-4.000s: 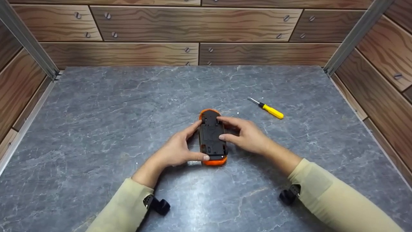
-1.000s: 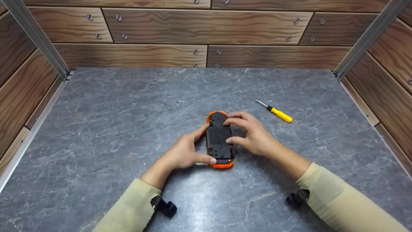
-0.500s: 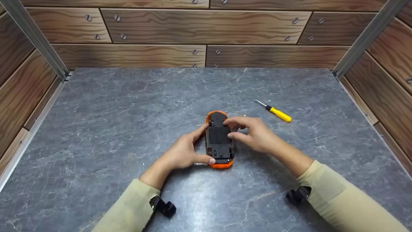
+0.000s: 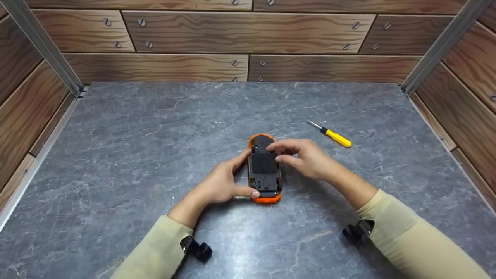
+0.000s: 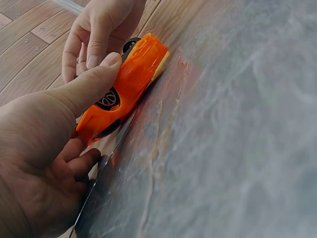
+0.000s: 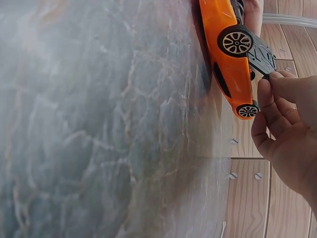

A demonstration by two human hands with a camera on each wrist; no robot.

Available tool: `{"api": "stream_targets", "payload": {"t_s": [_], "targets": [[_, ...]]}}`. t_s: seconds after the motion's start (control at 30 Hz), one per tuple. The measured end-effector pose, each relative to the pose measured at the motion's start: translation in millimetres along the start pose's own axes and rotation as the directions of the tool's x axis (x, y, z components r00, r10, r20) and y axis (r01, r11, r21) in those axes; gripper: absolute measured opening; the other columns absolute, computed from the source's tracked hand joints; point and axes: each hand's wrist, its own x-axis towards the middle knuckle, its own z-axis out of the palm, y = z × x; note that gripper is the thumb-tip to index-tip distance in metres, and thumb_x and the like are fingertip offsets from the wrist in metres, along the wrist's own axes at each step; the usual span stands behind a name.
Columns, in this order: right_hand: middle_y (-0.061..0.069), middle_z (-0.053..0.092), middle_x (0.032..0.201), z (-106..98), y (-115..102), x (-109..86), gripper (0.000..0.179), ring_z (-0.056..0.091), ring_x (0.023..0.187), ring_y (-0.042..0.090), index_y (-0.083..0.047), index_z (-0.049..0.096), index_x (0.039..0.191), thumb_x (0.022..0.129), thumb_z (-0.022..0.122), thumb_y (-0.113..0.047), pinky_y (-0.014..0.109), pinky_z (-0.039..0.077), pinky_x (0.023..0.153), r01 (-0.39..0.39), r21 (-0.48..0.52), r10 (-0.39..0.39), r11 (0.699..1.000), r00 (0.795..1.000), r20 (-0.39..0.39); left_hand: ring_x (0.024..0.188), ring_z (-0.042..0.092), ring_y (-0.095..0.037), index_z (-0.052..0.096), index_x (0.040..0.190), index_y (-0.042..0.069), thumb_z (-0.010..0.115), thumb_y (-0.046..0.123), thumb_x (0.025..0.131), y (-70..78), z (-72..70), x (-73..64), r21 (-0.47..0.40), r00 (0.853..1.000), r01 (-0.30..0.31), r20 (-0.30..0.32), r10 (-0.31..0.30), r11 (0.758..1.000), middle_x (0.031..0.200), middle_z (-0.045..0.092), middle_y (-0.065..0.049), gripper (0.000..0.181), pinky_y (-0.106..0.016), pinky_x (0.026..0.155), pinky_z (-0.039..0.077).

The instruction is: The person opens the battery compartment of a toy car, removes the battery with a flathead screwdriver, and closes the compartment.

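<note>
An orange toy car (image 4: pixel 266 199) lies upside down on the table, its black underside (image 4: pixel 266 182) facing up. My left hand (image 4: pixel 219 182) grips it from the left side, thumb near one end and index finger near the other. In the left wrist view that thumb presses beside a wheel (image 5: pixel 108 99). My right hand (image 4: pixel 310 161) pinches the edge of a flat black cover (image 4: pixel 265 163) with thumb and index finger. The right wrist view shows this cover (image 6: pixel 262 57) tilted up from the underside. What lies beneath it is hidden.
A yellow-handled screwdriver (image 4: pixel 337 137) lies to the right beyond my right hand. Tiny shiny bits lie on the grey marbled table (image 4: pixel 174 116), too small to identify. Wood-patterned walls (image 4: pixel 248 33) and metal posts (image 4: pixel 434 50) bound the table.
My right hand's fingers have shifted along the car's underside and now pinch the cover, whose rectangle looks darker and tilted. The left hand keeps its grip, and the screwdriver has not moved.
</note>
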Motion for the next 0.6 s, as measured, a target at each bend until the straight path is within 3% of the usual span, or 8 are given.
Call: {"api": "stream_targets", "payload": {"t_s": [0.37,0.6], "targets": [[0.009,0.074,0.11,-0.6,-1.4,0.7,0.025,0.068,0.099,0.023,-0.007,0.076,0.125,0.101,0.07,-0.002,0.029,0.059,0.088,-0.001,0.1,0.002,0.995,1.0,-0.003,0.152,0.036,-0.015,0.03,0.169,0.017,0.099,0.033,0.074,-1.2,-0.3,0.5,-0.005,1.0,-0.01,0.004,0.01,1.0,0.166,0.042,-0.006,0.118,-0.034,0.127,0.025],[0.009,0.075,0.108,-3.9,-6.7,1.2,0.024,0.069,0.097,0.025,-0.006,0.075,0.123,0.1,0.071,-0.001,0.037,0.061,0.087,0.012,0.11,-0.01,0.994,1.0,-0.019,0.153,0.036,-0.017,0.03,0.169,0.016,0.099,0.035,0.074,0.0,-1.4,-0.5,-0.002,1.0,-0.005,0.007,0.005,1.0,0.167,0.041,-0.007,0.119,-0.035,0.127,0.025]]}}
